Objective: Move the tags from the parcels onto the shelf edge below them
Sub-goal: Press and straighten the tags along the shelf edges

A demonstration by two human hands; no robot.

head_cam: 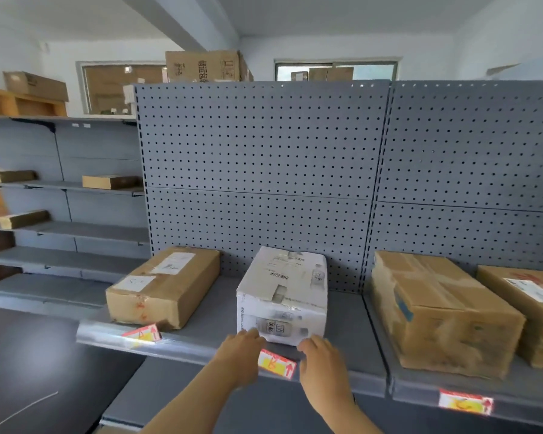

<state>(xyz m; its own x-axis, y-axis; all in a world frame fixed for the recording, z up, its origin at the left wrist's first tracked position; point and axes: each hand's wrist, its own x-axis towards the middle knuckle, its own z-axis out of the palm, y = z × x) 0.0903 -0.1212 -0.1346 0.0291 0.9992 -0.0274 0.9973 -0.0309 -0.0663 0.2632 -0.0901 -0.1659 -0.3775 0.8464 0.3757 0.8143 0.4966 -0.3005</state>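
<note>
A white parcel (282, 292) stands in the middle of the grey shelf (213, 324). Below it a red, white and yellow tag (276, 363) lies on the shelf edge. My left hand (240, 355) presses on the tag's left end and my right hand (323, 364) rests at its right end, fingers flat. A brown parcel (163, 286) stands to the left with a second tag (141, 335) on the edge below it. A large brown parcel (436, 311) stands to the right above a third tag (466, 401).
Another brown parcel (527, 305) sits at the far right. A grey pegboard (264, 170) backs the shelf. More shelves with flat cartons (112, 182) stand at the left. A lower shelf (264, 408) lies under my arms.
</note>
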